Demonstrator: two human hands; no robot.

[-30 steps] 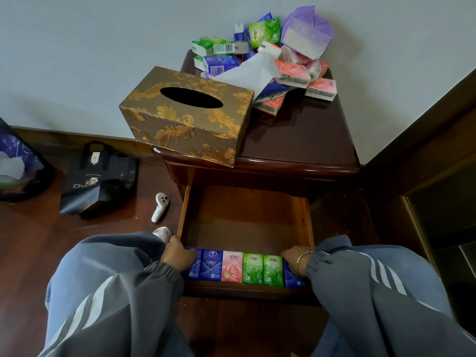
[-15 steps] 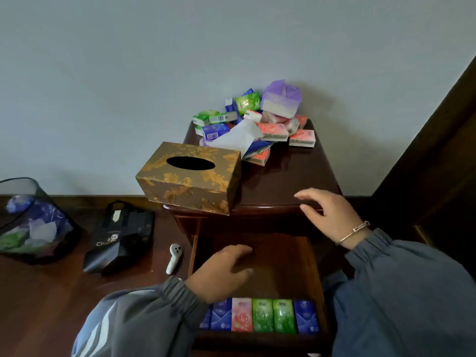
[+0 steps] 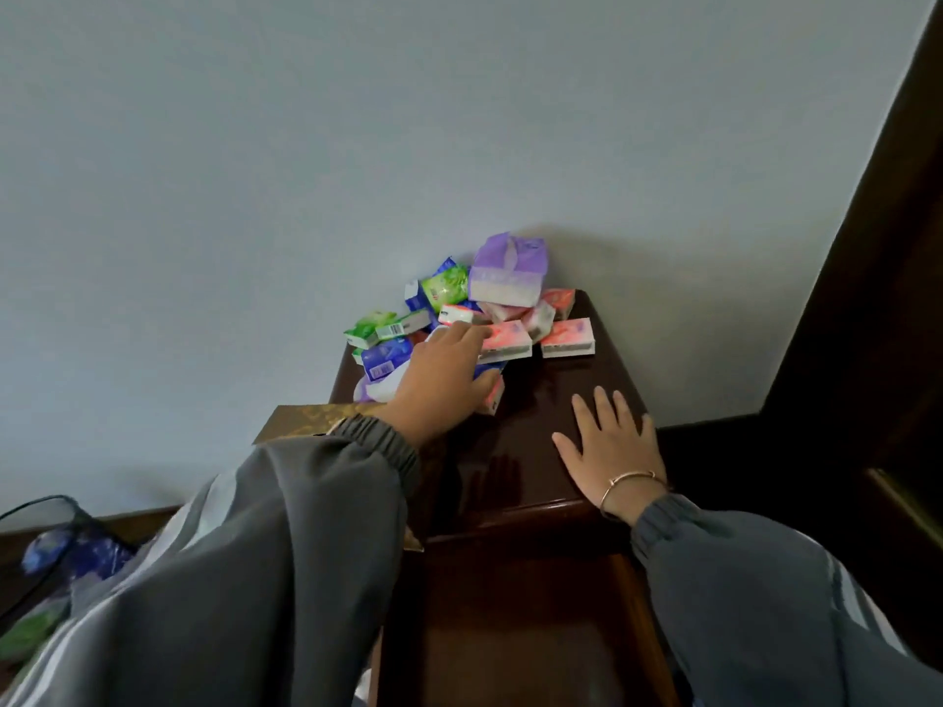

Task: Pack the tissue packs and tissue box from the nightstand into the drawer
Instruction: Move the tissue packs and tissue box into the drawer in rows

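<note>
1. Many packs (image 3: 513,339) lie piled on the nightstand (image 3: 541,426).
2. Left hand (image 3: 444,380) lies on them, fingers wide; right hand (image 3: 610,446) lies flat, holding nothing.
3. Next: grab one pack, drop it in the drawer (image 3: 510,655).

A pale grey-blue wall (image 3: 306,170) is taken as the reference. A dark wooden baseboard (image 3: 143,517) is fitted along its foot. A dark mesh waste bin (image 3: 48,504) is placed in front of the wall, at its lower left. Blue-and-purple wrapping (image 3: 66,553) and a green item (image 3: 30,630), both blurred, are contained in it. A tall dark wooden panel (image 3: 867,298) is set against the right end of the wall.
</note>
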